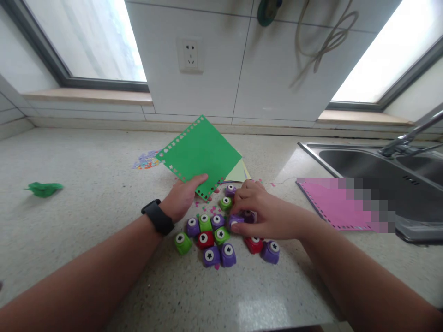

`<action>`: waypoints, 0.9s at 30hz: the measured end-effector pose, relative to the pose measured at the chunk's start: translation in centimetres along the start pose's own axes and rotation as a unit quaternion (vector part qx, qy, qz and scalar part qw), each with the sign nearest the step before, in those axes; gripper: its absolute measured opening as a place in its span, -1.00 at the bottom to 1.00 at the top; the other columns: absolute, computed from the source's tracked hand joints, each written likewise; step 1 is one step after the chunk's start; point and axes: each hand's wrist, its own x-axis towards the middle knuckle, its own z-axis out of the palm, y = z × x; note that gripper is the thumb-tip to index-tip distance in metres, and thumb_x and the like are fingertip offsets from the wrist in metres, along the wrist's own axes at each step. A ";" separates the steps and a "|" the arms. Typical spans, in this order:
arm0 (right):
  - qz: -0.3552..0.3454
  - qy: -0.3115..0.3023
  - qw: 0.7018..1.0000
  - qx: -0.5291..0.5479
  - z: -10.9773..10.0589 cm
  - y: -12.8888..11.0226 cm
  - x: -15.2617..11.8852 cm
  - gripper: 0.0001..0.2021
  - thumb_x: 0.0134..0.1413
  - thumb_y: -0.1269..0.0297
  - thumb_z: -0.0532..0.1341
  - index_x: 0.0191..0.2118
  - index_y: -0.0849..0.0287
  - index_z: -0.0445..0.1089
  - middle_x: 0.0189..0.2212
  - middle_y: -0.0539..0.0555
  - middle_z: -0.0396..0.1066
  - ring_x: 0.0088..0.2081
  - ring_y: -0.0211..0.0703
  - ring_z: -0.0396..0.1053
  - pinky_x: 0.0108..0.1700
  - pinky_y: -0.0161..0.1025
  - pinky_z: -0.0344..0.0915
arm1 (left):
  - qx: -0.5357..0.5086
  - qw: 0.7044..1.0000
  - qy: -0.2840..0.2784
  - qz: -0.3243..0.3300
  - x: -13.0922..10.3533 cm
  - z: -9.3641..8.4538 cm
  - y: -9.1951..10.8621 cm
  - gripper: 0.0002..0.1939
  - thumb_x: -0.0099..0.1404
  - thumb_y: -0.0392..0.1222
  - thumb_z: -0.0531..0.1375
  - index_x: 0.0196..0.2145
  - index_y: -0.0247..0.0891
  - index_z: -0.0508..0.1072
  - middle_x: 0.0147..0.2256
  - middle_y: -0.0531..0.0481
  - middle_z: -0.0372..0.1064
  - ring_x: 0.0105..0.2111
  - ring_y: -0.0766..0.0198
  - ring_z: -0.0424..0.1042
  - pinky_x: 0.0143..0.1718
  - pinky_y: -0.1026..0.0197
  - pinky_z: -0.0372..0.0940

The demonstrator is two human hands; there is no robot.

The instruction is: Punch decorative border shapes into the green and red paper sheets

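Observation:
My left hand (pixel 185 196) grips the near edge of a green sheet of paper (pixel 204 152), thumb on top. Small shaped holes run along two of the sheet's edges. Over a cluster of small craft punches, my right hand (pixel 254 203) has its fingers curled round a purple craft punch (pixel 235 221), partly hidden by the thumb. Close by stand more purple punches (pixel 211 256), green punches (pixel 182 243) and red punches (pixel 205 240), each with a white round top bearing a dark shape. Pink and green paper bits (pixel 216 210) lie between the punches and the sheet.
A pink sheet (pixel 332 203) with punched edges lies by the steel sink (pixel 363 184) on the right. Pale paper (pixel 237 170) sits behind the green sheet. Coloured cutouts (pixel 147 160) are piled left of it. A crumpled green piece (pixel 44 188) rests far left on the countertop (pixel 86 198).

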 end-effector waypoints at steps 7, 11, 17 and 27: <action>0.001 -0.023 0.998 -0.064 -0.1 -0.1 -0.1 -0.74 0.23 0.02 0.29 -0.18 0.08 0.61 -0.29 0.11 0.43 -0.15 0.02 0.26 -0.03 0.00 0.04 | -0.003 1.000 0.010 0.025 0.2 -0.3 -0.1 -0.69 0.26 0.01 0.29 -0.18 -0.27 0.61 -0.19 -0.11 0.64 -0.24 0.05 0.61 -0.27 0.10 0.48; -0.007 -0.016 0.997 -0.081 0.2 0.1 -0.1 -0.71 0.30 0.03 0.23 -0.17 0.10 0.60 -0.27 0.13 0.44 -0.14 0.04 0.25 -0.03 0.00 0.06 | -0.004 1.000 0.010 0.014 0.3 -0.3 -0.4 -0.67 0.26 0.01 0.26 -0.10 -0.22 0.59 -0.14 -0.10 0.63 -0.23 0.04 0.61 -0.30 0.07 0.49; -0.002 -0.008 0.997 -0.076 0.2 0.2 -0.2 -0.74 0.35 0.13 0.19 -0.26 0.12 0.58 -0.30 0.11 0.45 -0.16 0.01 0.24 -0.06 -0.02 0.06 | -0.012 1.000 -0.007 0.025 0.0 0.0 0.3 -0.72 0.26 -0.01 0.25 -0.17 -0.20 0.61 -0.17 -0.10 0.64 -0.20 0.01 0.61 -0.15 -0.02 0.49; 0.031 0.002 0.997 -0.077 0.1 0.2 0.0 -0.78 0.33 0.17 0.19 -0.27 0.16 0.52 -0.30 0.12 0.47 -0.18 -0.01 0.31 -0.05 -0.05 0.12 | -0.023 1.000 0.016 0.012 0.4 -0.4 -0.5 -0.62 0.20 0.04 0.31 -0.11 -0.23 0.60 -0.15 -0.12 0.63 -0.15 -0.03 0.61 -0.14 -0.02 0.49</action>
